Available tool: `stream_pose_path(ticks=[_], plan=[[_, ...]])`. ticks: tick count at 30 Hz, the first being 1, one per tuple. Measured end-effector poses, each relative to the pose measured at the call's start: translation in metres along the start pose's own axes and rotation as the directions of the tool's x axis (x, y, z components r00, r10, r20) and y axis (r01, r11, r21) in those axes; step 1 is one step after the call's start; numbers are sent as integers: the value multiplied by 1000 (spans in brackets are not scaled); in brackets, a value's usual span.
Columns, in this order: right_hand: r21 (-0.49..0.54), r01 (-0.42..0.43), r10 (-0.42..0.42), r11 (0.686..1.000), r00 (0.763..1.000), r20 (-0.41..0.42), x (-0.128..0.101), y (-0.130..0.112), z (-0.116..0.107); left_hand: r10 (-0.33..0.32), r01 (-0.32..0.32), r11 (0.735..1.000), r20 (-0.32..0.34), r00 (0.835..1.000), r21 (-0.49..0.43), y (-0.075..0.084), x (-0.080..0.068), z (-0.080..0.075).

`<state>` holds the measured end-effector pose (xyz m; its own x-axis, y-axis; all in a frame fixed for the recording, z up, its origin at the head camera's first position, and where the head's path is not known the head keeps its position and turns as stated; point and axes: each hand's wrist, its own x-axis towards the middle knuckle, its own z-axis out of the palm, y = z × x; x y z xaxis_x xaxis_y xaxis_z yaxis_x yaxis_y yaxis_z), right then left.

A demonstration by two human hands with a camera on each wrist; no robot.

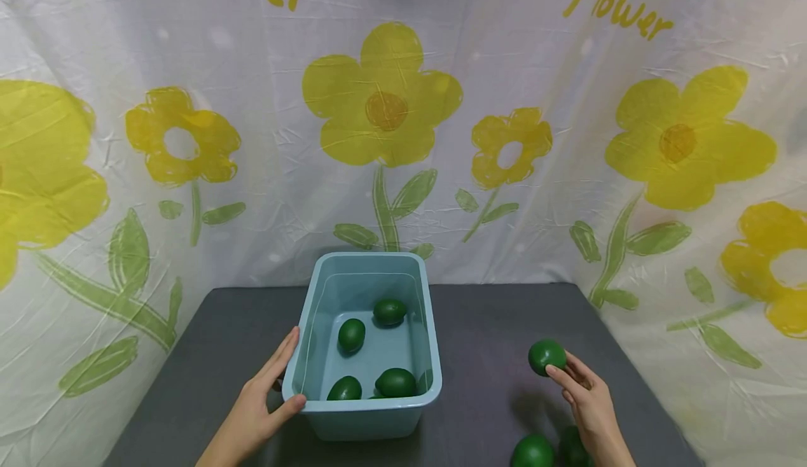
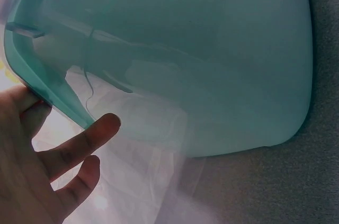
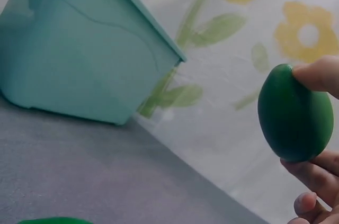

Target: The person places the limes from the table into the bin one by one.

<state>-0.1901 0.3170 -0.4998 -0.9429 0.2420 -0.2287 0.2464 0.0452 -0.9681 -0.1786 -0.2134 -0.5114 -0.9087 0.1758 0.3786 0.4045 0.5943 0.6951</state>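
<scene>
The right hand (image 1: 589, 397) is pinching a green fruit (image 1: 545, 356) above the worktop (image 1: 479, 355); the left hand (image 1: 255, 400), fingers spread, is touching the tub's (image 1: 366, 423) left edge. Only the head view is showing fruits (image 1: 389, 311) inside. Open room is stretching between the tub's right edge and the held fruit.

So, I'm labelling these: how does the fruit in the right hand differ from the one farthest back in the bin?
The held fruit is pinched by the right hand above the table; the back fruit rests untouched in the bin. In the head view, the held fruit looks nearly round, the back fruit longer sideways. Both are dark green.
</scene>
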Motion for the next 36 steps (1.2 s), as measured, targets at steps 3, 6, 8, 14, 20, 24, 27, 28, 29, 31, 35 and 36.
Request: stream_pose_path(ticks=[3,6,8,14,20,24,27,28,29,31,35,36], plan=[[41,26,-26,999,1000,0,-1,-1,2,2,-2,1000,1,1000,2,0,0,0],[70,55,-55,996,998,-1,-2,-1,4,8,-8,1000,1,1000,-4,1,0,-1],[71,70,-70,995,998,-3,-2,-2,6,13,-13,1000,0,1000,-8,1,0,-1],[64,111,-111,992,994,-13,0,-6,15,24,-24,1000,4,1000,-16,0,0,-2],[73,161,-161,984,987,-13,1,-10,30,27,-27,1000,4,1000,-12,0,0,-2],[91,183,-183,979,983,-3,1,-15,43,25,-25,1000,6,1000,-5,-1,0,-2],[101,209,-211,973,977,9,1,-19,52,18,-18,1000,8,1000,1,-1,0,-2],[108,222,-225,969,974,14,2,-21,55,18,-18,1000,8,1000,2,-1,0,-2],[116,236,-240,965,971,19,2,-22,59,15,-15,1000,8,1000,2,-1,0,-2],[137,269,-276,953,961,30,2,-24,64,6,-6,1000,10,1000,2,0,0,-2],[178,325,-338,929,940,48,2,-27,76,-3,3,1000,8,1000,-9,1,0,-2],[182,332,-346,925,937,49,3,-27,78,-3,3,1000,8,1000,-11,2,0,-2]])
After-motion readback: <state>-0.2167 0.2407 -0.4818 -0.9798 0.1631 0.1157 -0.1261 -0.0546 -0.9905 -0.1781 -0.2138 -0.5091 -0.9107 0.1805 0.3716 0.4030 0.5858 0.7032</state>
